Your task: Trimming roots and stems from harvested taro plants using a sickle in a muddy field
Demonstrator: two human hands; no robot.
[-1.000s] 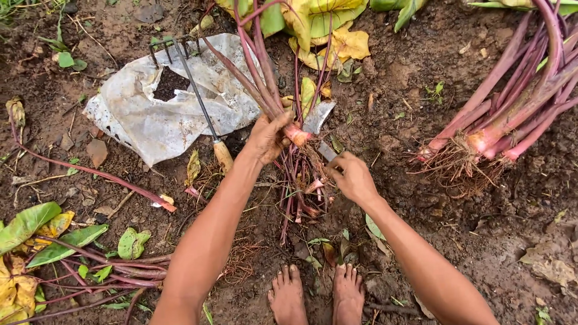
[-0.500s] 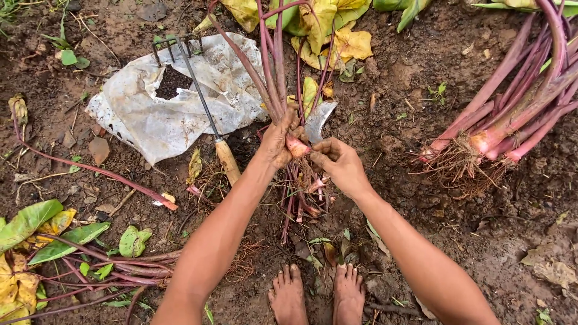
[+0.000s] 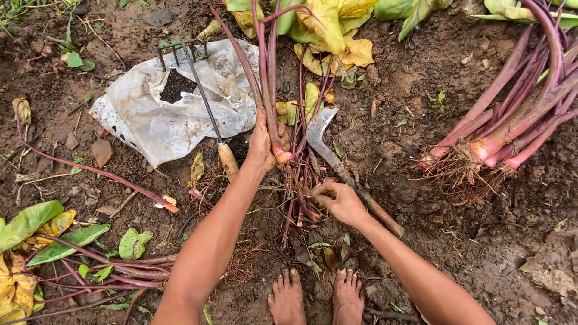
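While two bare feet [image 3: 316,298] stood planted at the near edge of the dark soil [image 3: 421,132], the right hand [image 3: 340,201] was pinched nearly shut on thin roots [image 3: 301,180] trailing from a bunch of red-stemmed plants [image 3: 268,78], and the left hand [image 3: 265,144] was wrapped closed around that bunch just above its pinkish base, holding it flat on the ground straight ahead of the feet. Stripping roots cleanly would seem to call for a firm left grip near the base and short pulls away from the stems, so nothing snaps. Just beside the right hand lay one curved knife [image 3: 328,147], its wooden handle running back toward the wrist. Left of the bunch lay one hand fork [image 3: 201,90] across one crumpled white plastic sheet [image 3: 150,114]. Farther off to the right, one larger heap of red stems [image 3: 512,120] rested with tangled roots, well apart from the hands.
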